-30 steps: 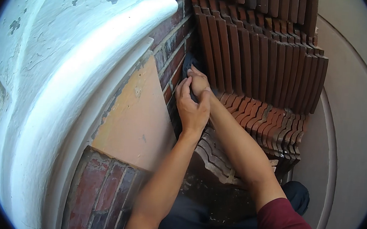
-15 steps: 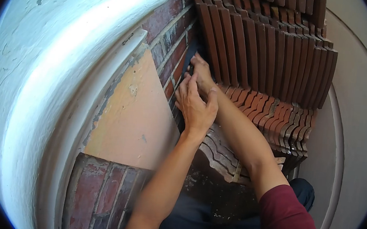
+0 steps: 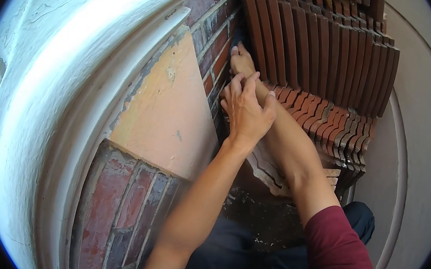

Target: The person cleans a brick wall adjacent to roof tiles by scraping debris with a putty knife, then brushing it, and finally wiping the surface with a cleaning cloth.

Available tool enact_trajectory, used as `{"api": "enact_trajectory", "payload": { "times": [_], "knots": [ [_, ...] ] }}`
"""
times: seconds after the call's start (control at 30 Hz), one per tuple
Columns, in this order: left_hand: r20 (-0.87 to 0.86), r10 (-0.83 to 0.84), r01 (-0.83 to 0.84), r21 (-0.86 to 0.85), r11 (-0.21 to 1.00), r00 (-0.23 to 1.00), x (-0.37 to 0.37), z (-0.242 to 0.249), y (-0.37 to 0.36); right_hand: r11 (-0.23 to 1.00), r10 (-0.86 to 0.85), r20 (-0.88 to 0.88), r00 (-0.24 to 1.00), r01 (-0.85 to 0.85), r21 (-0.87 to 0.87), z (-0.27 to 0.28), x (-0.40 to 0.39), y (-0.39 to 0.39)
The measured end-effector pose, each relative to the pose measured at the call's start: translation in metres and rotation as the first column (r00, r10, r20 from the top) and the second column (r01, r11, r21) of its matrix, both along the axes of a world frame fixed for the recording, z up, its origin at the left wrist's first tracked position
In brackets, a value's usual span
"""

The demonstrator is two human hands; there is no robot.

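Head view: the right hand (image 3: 241, 64) reaches into the narrow gap between the stack of upright tiles (image 3: 332, 57) and the brick wall (image 3: 216, 49). A dark bluish cloth (image 3: 239, 35), mostly hidden, sits by its fingertips, just beside the stack's left edge; whether that grip is closed on it, I cannot tell. The left hand (image 3: 249, 112), nearer the camera than the stack, overlaps the right forearm (image 3: 290, 141), fingers spread apart. Reaching here probably goes best slowly, knuckles clear of the stack's edges and rough brick. Below the stack, wavy-edged tiles (image 3: 325, 122) crowd the forearm; more room opens over the dark flecked floor (image 3: 265, 212), farther below.
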State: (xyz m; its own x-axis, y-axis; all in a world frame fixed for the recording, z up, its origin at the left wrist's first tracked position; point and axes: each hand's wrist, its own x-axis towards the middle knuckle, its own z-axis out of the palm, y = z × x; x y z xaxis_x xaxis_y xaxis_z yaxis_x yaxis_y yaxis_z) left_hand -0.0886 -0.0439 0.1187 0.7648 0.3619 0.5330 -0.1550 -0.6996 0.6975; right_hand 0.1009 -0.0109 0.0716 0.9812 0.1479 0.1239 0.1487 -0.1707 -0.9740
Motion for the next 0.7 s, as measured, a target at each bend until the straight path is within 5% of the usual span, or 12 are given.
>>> {"api": "enact_trajectory", "payload": {
  "times": [0.17,0.43,0.53,0.7],
  "knots": [
    [-0.024,-0.051,0.051,-0.006,0.999,0.998,-0.003,0.001,0.001,0.998,-0.008,-0.204,0.979,0.019,0.052,0.022,0.044,0.013],
    [-0.035,-0.041,0.041,0.02,0.999,0.999,-0.003,-0.002,0.004,0.999,0.019,-0.013,1.0,-0.02,-0.033,-0.005,0.008,0.005],
    [-0.046,-0.054,0.055,0.021,0.998,0.998,-0.003,-0.004,0.002,0.98,-0.078,0.273,0.959,0.123,-0.154,-0.007,-0.042,-0.007],
    [-0.042,-0.039,0.041,0.054,0.998,0.998,-0.003,-0.006,0.002,0.983,0.017,0.165,0.986,0.013,-0.182,0.018,-0.021,-0.018]
  ]
}}
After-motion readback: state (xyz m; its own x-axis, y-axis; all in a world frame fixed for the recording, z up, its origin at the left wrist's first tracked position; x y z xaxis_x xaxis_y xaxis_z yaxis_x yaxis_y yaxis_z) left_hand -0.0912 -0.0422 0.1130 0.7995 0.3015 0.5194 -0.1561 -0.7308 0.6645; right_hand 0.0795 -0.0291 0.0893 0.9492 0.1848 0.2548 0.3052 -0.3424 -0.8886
